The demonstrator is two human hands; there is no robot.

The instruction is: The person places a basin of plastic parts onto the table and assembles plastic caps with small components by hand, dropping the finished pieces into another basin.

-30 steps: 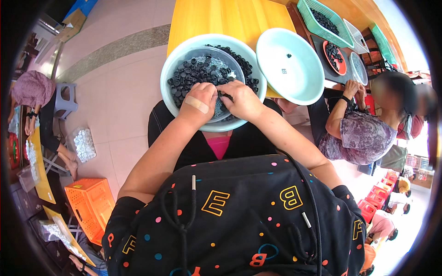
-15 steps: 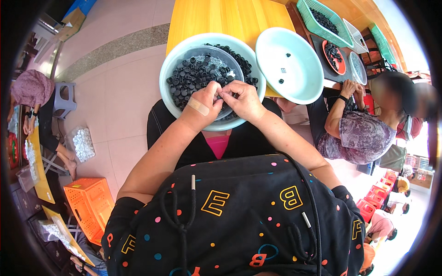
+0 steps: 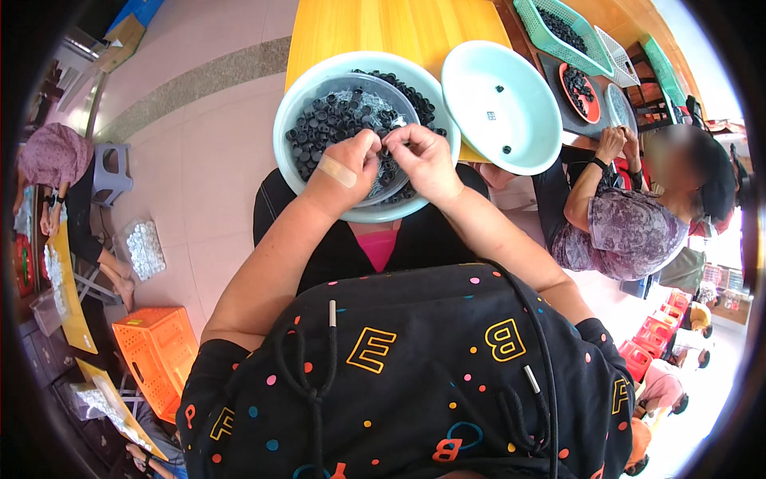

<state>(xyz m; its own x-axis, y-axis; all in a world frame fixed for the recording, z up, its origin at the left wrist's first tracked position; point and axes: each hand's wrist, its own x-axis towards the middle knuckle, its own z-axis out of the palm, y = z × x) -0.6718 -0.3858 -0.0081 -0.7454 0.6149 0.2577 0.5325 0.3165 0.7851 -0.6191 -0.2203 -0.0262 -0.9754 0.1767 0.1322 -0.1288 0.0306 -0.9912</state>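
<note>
My left hand [image 3: 343,172], with a plaster across its back, is closed in a pinch over a bowl of small black caps [image 3: 317,128]. Beside it my right hand [image 3: 427,168] also pinches, its fingertips almost meeting the left ones. Whatever sits between the fingers is too small and hidden to make out. The grey translucent bowl [image 3: 409,104] rests inside a pale green basin [image 3: 282,128], and clear thin strands [image 3: 375,108] lie among the caps. More black caps fill the basin around the bowl.
A second pale basin [image 3: 523,120] holds a few small black pieces at right, on the yellow table [image 3: 359,24]. Beyond are a red plate [image 3: 586,104] and a green basket [image 3: 550,12] of black pieces. A co-worker [image 3: 622,215] sits right; an orange crate [image 3: 155,359] stands left.
Both hands have shifted slightly up in the picture, still pinching, with a little more gap between them. One black piece in the second basin lies farther right.
</note>
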